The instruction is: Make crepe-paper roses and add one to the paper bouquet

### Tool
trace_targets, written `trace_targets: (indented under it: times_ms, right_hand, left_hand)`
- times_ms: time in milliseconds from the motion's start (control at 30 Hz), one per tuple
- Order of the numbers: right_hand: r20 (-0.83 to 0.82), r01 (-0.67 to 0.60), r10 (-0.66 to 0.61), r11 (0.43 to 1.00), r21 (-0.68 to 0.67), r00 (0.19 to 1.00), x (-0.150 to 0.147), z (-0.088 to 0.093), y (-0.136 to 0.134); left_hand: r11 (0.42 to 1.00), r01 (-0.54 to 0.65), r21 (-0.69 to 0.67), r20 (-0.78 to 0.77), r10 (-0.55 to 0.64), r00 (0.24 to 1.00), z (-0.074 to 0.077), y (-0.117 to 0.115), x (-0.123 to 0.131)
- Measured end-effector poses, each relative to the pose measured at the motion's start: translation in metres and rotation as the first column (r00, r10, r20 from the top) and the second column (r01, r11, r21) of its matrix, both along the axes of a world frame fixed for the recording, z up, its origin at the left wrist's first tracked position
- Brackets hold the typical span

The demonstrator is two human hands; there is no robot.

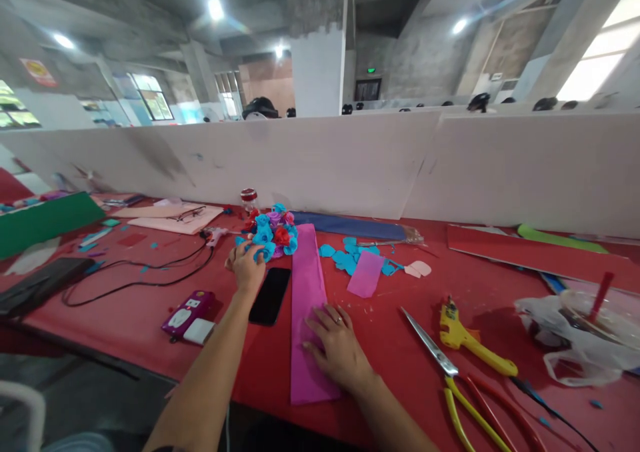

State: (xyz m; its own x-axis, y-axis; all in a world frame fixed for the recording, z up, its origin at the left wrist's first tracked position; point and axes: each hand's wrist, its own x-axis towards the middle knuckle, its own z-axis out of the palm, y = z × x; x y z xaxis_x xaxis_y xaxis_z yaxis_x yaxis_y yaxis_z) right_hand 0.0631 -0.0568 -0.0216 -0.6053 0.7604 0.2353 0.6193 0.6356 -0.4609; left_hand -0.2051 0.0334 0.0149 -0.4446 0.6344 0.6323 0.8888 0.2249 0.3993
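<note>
My left hand (247,264) is at the near left side of a bunch of paper flowers (274,219) in blue, red and purple. Its fingers curl round a blue paper flower (264,251) there; some fingertips are hidden. Flat on a long folded strip of magenta crepe paper (306,279) lies my right hand (336,345), fingers spread, with a ring on one. Between the left forearm and the strip rests a black phone (271,296). Blue paper petals (346,260) and a small purple paper piece (367,274) are scattered right of the strip.
Scissors (440,355) and a yellow glue gun (470,345) lie at right, near a plastic-bagged cup (595,325). A purple box (188,315) and a black cable (135,284) are at left. A white partition (325,165) stands behind the table.
</note>
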Motion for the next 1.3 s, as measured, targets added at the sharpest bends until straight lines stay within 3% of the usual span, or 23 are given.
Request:
trace_targets:
  times_ms: [100,167,233,267,333,433,533,667,800,867,933,1000,1133,1300]
  right_hand:
    - [0.008,0.011,-0.011,1.0,0.003,1.0,0.0,0.002,-0.001]
    - [0.022,0.024,-0.025,1.0,0.013,0.999,-0.001,0.003,-0.002]
    - [0.042,0.043,-0.044,0.999,0.027,0.998,-0.004,0.003,-0.005]
    - [0.055,0.054,-0.056,0.998,0.031,0.997,-0.006,0.003,-0.006]
    - [0.095,0.076,-0.078,0.997,0.025,0.992,-0.011,0.004,-0.011]
    - [0.165,0.077,-0.076,0.997,0.001,0.983,-0.017,0.009,-0.021]
    - [0.141,0.106,-0.105,0.994,-0.001,0.984,-0.007,0.017,-0.036]
    - [-0.04,0.235,-0.231,0.964,0.127,0.972,0.05,0.025,-0.061]
    - [-0.116,0.513,-0.501,0.815,0.269,0.858,0.138,0.015,-0.083]
    - [-0.106,0.612,-0.613,0.729,0.305,0.783,0.174,0.003,-0.09]
    - [-0.065,0.615,-0.628,0.728,0.305,0.775,0.196,-0.008,-0.093]
    - [-0.024,0.602,-0.624,0.743,0.291,0.781,0.204,-0.015,-0.094]
    - [0.001,0.634,-0.653,0.735,0.241,0.757,0.199,-0.015,-0.092]
    - [-0.011,0.668,-0.677,0.722,0.181,0.736,0.196,-0.013,-0.091]
  left_hand:
    - [0.999,-0.027,0.019,0.027,0.026,0.999,0.004,-0.017,0.013]
    - [0.999,0.024,0.031,0.033,-0.025,0.999,0.004,-0.035,0.03]
    - [0.963,0.269,-0.021,0.058,-0.268,0.962,0.002,-0.058,0.054]
    - [0.909,0.412,-0.068,0.104,-0.404,0.909,-0.001,-0.071,0.068]
    - [0.819,0.559,-0.128,0.195,-0.532,0.824,-0.008,-0.096,0.095]
    - [0.775,0.594,-0.214,0.309,-0.523,0.794,-0.023,-0.128,0.124]
    - [0.752,0.583,-0.307,0.302,-0.504,0.809,-0.037,-0.145,0.131]
    - [0.744,0.574,-0.342,0.179,-0.549,0.817,-0.048,-0.151,0.12]
    - [0.752,0.57,-0.331,0.136,-0.559,0.818,-0.038,-0.142,0.127]
    - [0.715,0.612,-0.338,0.135,-0.606,0.784,-0.025,-0.126,0.142]
    - [0.674,0.634,-0.378,0.176,-0.62,0.765,-0.013,-0.102,0.162]
    - [0.658,0.607,-0.447,0.265,-0.55,0.792,-0.005,-0.071,0.182]
    - [0.717,0.512,-0.474,0.292,-0.42,0.859,-0.007,-0.014,0.216]
    - [0.741,0.477,-0.473,0.344,-0.343,0.874,-0.018,0.007,0.237]
